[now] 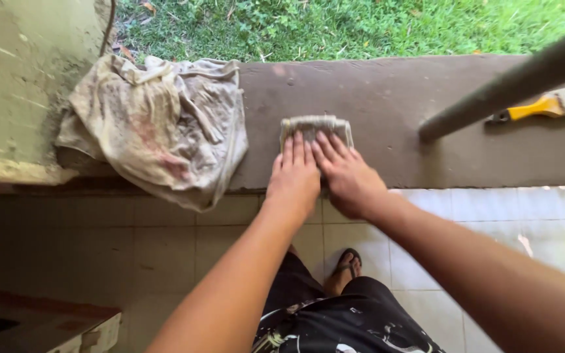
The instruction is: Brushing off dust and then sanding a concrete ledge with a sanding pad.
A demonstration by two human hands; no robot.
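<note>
At frame centre, left hand and right hand press flat, fingers extended, on a grey pad. Around it the brown ledge looks evenly coated; a yellow-handled brush lies idle upper right.

Grey-beige pad on brown ledge; stained cream cloth; yellow-handled brush; green grass.

A small grey-beige sanding pad, rectangular and dusty, lay flat on the top of a low brown concrete ledge, about midway along it and nearer its tiled-floor edge than its grass edge. Its near half was covered by the fingers of the left hand and right hand, pressed side by side on it, palms down. Only its far edge and upper corners showed, slightly frayed.
</note>
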